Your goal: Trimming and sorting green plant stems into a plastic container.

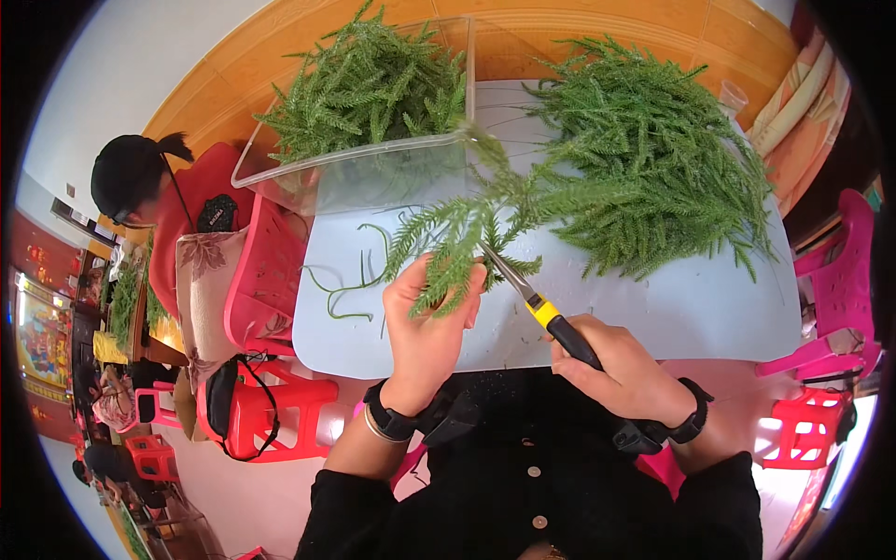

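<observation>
My left hand (425, 322) pinches the stem end of a feathery green conifer-like sprig (457, 245), raised over the near part of the table. Its upper fronds blur a little against the plastic bin behind. In my right hand (616, 369) is a slim tool (546, 313) with a tapering metal end and a yellow and black handle. That metal end reaches in among the sprig's stems, and its tip is partly hidden by leaves, so its exact kind cannot be made out.
A clear plastic bin (308, 177) heaped with green sprigs stands on the pale table (336, 345) at the far left. A large sprig pile (653, 159) covers the far right. Bare cut stems (350, 294) lie near the left edge. A person (140, 182) sits left, near pink chairs.
</observation>
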Available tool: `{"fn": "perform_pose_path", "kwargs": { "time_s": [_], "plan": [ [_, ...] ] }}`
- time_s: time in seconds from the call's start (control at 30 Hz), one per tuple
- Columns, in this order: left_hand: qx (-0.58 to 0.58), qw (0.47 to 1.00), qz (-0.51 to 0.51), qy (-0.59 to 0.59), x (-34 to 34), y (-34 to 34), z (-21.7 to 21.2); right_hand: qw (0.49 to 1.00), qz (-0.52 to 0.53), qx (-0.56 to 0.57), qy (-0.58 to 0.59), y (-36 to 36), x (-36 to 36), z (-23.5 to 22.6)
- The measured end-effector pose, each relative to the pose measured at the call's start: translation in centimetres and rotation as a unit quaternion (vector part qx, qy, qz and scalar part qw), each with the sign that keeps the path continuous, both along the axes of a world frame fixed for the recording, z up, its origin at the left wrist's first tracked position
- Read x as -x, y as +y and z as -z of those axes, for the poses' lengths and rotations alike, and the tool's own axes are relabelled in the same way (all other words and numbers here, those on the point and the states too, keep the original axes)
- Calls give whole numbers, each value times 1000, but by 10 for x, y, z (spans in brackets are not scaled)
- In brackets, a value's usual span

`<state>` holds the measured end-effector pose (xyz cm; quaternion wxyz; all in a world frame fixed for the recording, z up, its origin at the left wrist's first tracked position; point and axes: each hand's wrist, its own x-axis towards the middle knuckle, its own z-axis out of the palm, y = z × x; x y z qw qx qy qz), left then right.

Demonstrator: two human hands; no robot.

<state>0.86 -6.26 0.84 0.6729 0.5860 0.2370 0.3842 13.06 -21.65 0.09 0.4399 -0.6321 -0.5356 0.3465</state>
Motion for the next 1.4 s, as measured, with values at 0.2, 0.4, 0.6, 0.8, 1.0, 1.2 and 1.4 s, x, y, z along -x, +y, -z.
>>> {"fn": "perform_pose_path", "kwargs": {
  "time_s": [0.2, 0.4, 0.6, 0.8, 1.0, 1.2, 1.4],
  "plan": [
    [175, 983, 39, -29, 0, 2, 0, 993, 24, -3, -116, 0, -1, 0],
    [206, 976, 50, -47, 0, 2, 7, 989, -64, 94, 92, -1, -12, -9],
    [195, 978, 49, -50, 0, 0, 10, 959, -91, 92, 253, -3, -10, -10],
    [206, 977, 31, -52, 0, -1, 9, 970, -69, 39, 230, -5, -4, -2],
    [220, 973, 51, -55, 0, -2, 8, 998, -59, 4, 23, -6, 1, -2],
    [263, 960, 72, -59, 0, 1, 7, 997, -35, 46, 41, -5, 3, 0],
    [231, 967, 75, -72, -1, 0, 10, 986, -33, 34, 161, -7, 7, 1]
  ]
}}
